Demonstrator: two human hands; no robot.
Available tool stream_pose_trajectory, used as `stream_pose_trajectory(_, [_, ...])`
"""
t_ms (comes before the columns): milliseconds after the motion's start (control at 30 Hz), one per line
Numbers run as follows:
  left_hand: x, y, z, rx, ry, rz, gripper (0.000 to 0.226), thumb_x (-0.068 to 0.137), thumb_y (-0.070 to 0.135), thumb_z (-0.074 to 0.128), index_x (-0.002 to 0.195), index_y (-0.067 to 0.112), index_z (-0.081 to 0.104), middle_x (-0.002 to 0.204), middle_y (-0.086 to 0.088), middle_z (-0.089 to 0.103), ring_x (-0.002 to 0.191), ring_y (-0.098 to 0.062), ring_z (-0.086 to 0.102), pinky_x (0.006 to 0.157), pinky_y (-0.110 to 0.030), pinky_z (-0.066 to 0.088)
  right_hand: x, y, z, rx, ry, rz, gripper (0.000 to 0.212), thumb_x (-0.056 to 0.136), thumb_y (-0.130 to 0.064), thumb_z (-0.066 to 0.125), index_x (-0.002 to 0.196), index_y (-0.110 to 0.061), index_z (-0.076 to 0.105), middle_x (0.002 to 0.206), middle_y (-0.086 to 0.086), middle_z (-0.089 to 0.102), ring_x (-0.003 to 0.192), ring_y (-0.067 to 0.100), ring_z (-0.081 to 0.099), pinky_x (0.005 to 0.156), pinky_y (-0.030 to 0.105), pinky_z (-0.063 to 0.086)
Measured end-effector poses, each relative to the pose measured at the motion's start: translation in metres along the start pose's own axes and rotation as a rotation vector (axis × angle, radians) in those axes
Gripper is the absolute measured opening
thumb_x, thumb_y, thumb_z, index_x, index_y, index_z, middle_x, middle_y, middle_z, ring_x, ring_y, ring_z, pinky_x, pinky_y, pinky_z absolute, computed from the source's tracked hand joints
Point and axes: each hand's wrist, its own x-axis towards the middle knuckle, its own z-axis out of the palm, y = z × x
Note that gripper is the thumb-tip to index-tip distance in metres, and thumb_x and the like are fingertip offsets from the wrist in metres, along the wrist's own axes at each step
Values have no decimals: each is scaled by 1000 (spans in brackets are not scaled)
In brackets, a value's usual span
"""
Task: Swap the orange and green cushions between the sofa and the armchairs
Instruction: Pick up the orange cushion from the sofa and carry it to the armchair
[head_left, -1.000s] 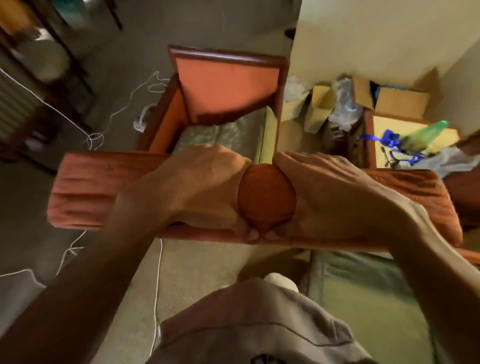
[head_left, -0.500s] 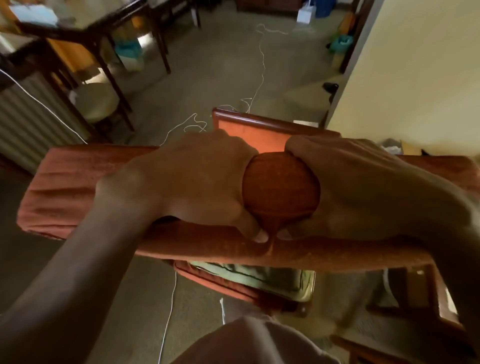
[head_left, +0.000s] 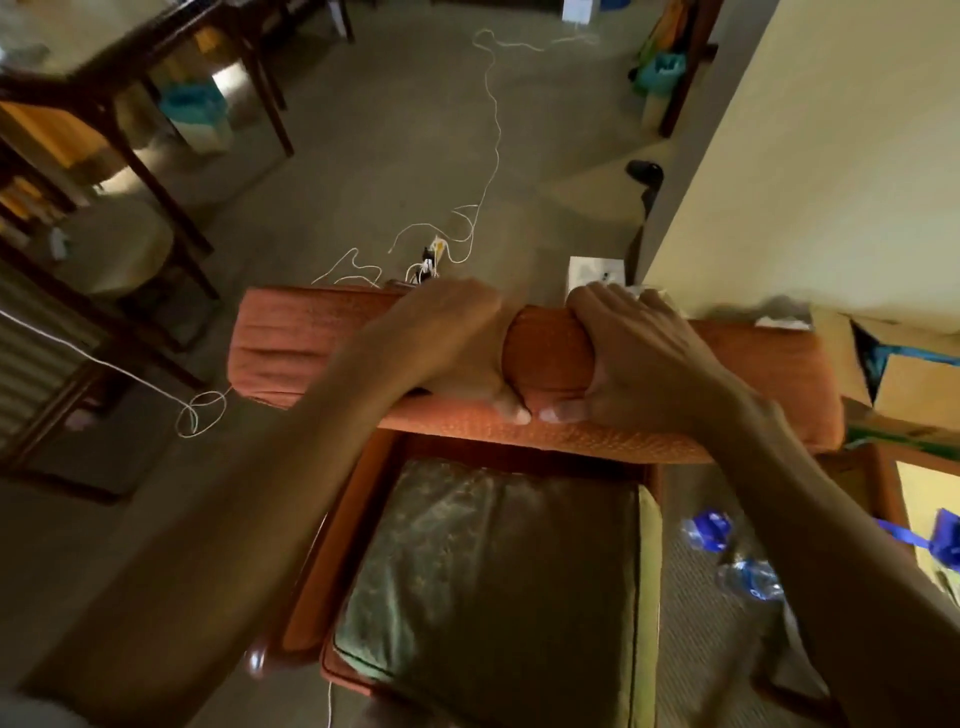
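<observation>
Head view: both hands grip a long orange cushion (head_left: 545, 384), held crosswise over the back end of an armchair (head_left: 317, 582). Left hand (head_left: 447, 348) wraps over its top near the middle, fingers curled round the far side, thumb pressed on the near face. Right hand (head_left: 639, 358) does the same just beside it, thumbs nearly touching; the fabric bulges up betw. the two hands. Green cushion (head_left: 493, 587) lies flat on the armchair seat, directly below the orange one, not touching it as far as shows. White cord (head_left: 488, 150) snakes over the floor beyond. Cardboard boxes (head_left: 904, 374) stand at the cushion's right end, by the wall. Dark wooden table (head_left: 119, 88) at far left.
</observation>
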Motion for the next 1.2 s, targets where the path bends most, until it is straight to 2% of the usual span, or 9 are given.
stream_pose_trajectory(167, [104,-35,90,-64,-155,30,86,38,77,81,103,25,60,100,1,72,94,-24,67,81,-38,52,50,63,105,75,-79,159,97,59,-74,74,130,-18,39,130,4,48,120,25,45,104,46,34])
stream_pose_trajectory(267, [154,-60,145,-56,-205,39,104,39,78,81,121,19,55,122,0,62,115,-25,54,99,-43,40,75,90,172,119,-95,245,99,60,-73,74,133,-16,40,130,6,47,120,28,44,102,49,35])
stream_pose_trajectory(467, [192,-102,265,-66,-194,-85,136,50,79,78,155,20,14,157,-6,24,147,-31,19,123,-47,9,94,121,285,123,-85,377,111,65,-77,69,149,-21,25,144,10,39,133,31,38,115,51,26])
stream_pose_trajectory(633, [208,-112,275,-28,-116,-22,140,55,73,81,158,20,3,160,-14,16,149,-33,14,123,-53,1,126,148,283,161,-120,444,122,51,-78,77,150,-26,27,143,9,37,134,32,34,118,49,21])
stream_pose_trajectory(767, [188,-108,288,-43,93,63,123,64,57,84,159,26,11,164,-11,14,151,-31,13,122,-55,12,114,116,290,129,-26,367,113,70,-60,79,157,-26,15,159,13,26,148,34,20,120,55,16])
stream_pose_trajectory(867, [164,-166,296,-4,73,-10,101,78,76,58,156,41,4,167,-2,10,153,-24,9,122,-55,8,80,141,292,38,-53,286,95,86,-67,58,158,-36,2,166,4,10,153,25,7,122,53,11])
stream_pose_trajectory(967, [155,-209,295,21,78,-83,93,78,84,37,156,41,10,166,-1,16,152,-25,13,121,-56,10,56,183,281,52,-65,384,88,85,-77,43,157,-39,10,165,1,20,152,24,15,122,51,15])
stream_pose_trajectory(1100, [157,-201,294,-28,25,-113,95,76,83,38,156,42,10,167,2,10,153,-23,6,121,-56,3,56,181,281,71,-106,422,86,85,-76,44,156,-40,11,165,0,19,152,23,12,122,52,11])
stream_pose_trajectory(1200, [152,-196,292,-85,55,-168,95,78,73,59,156,41,14,168,-1,5,153,-24,2,119,-55,-1,62,164,275,153,-83,520,84,85,-59,64,154,-36,23,162,6,23,151,26,13,121,53,11])
